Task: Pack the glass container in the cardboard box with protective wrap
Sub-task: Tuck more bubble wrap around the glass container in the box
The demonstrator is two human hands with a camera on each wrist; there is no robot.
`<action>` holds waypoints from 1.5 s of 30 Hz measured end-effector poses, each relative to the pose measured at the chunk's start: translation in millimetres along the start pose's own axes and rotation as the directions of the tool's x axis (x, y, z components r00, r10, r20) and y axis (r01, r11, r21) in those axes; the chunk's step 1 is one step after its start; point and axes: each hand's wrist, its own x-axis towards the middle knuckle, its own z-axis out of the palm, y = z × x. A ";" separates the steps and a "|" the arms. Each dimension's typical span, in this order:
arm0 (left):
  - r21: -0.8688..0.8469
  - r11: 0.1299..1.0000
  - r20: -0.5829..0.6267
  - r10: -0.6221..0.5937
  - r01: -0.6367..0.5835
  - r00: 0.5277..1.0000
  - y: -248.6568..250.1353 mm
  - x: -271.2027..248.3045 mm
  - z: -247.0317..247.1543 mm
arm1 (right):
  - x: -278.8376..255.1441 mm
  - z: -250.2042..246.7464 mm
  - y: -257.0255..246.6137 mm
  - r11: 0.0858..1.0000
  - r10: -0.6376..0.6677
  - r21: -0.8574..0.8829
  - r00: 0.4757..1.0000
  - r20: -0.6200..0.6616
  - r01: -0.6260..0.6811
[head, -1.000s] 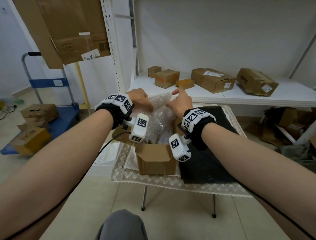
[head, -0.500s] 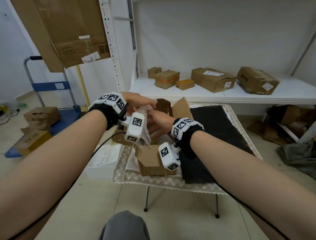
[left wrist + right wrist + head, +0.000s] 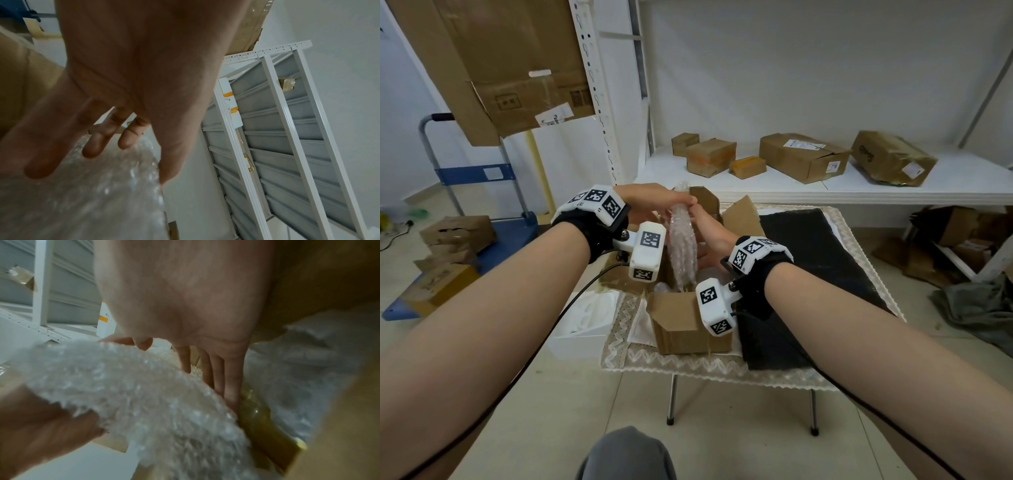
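An open cardboard box stands on the small table, flaps up. Above it a sheet of bubble wrap is bunched into a tall upright fold that reaches down into the box. My left hand grips the fold's top from the left; the left wrist view has its thumb and fingers on the bubble wrap. My right hand pinches the same top edge from the right. In the right wrist view its other fingers run straight down beside the bubble wrap into the box. I cannot make out the glass container.
The table carries a lace cloth and a black mat right of the box. A white box sits low at the left. Behind is a white shelf with several cardboard boxes. A blue trolley stands far left.
A second ago both hands lay on the wrap spread over the box. They have since drawn together, gathering the wrap into an upright fold held between them.
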 end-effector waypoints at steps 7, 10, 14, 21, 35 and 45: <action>-0.006 1.000 0.166 -0.012 0.013 0.986 10.3 -8.2 7.3 | 66.2 -28.3 12.3 0.994 -0.025 -0.111 0.992 -0.120 0.012; -0.025 1.000 0.123 -0.010 0.013 0.992 16.9 -13.4 8.4 | 65.8 -32.0 9.3 0.996 -0.018 -0.086 0.990 -0.140 0.006; 0.034 0.999 0.137 0.011 -0.015 0.991 19.0 -15.8 6.6 | 8.6 -18.2 -11.8 0.994 -0.018 -0.111 0.987 -0.161 -0.001; 0.139 0.988 0.092 -0.084 0.070 0.992 -5.1 10.1 -1.8 | -7.3 -2.0 -9.2 0.994 -0.025 -0.107 0.999 -0.024 0.022; 0.418 0.905 -0.211 0.010 0.081 0.977 -25.4 39.1 11.2 | 14.8 14.1 32.0 0.965 0.158 -0.242 0.963 0.219 -0.103; 0.591 0.805 -0.336 0.191 0.048 0.922 -48.6 45.9 17.8 | 10.4 22.3 37.9 0.902 0.198 -0.420 0.959 0.203 -0.097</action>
